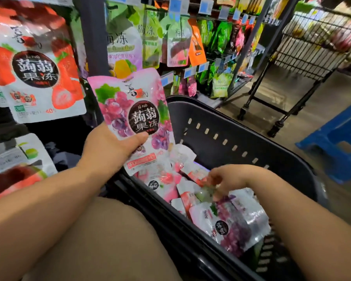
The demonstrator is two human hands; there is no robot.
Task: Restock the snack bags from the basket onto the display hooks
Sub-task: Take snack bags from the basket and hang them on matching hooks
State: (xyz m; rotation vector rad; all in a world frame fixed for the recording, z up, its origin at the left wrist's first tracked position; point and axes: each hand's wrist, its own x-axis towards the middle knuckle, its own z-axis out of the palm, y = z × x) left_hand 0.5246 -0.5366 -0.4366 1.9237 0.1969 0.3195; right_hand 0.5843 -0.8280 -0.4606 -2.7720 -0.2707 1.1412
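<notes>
Holding up a pink grape snack bag [138,118] in the left hand [109,147], just above the near-left rim of the black basket [241,126]. With the thumb pressed across the front of the bag, low down, and the other fingers curled round behind it. Bag upright, front facing the camera.

Reaching down into the basket with the right hand [229,179]. With fingers bent and pointing down onto the pile of bags [190,191] in the middle. Too blurry to tell whether pinching a bag or only touching one. Just below that hand, toward the near-right corner of the basket, another grape bag [231,226] lying flat on top of the pile.

Up on the left, hanging on the display, a big strawberry bag [37,67]. Farther back along the rack, more hanging bags [176,41]. On the floor past the far rim of the basket, a wire cart [312,43] and a blue stool [340,138].
</notes>
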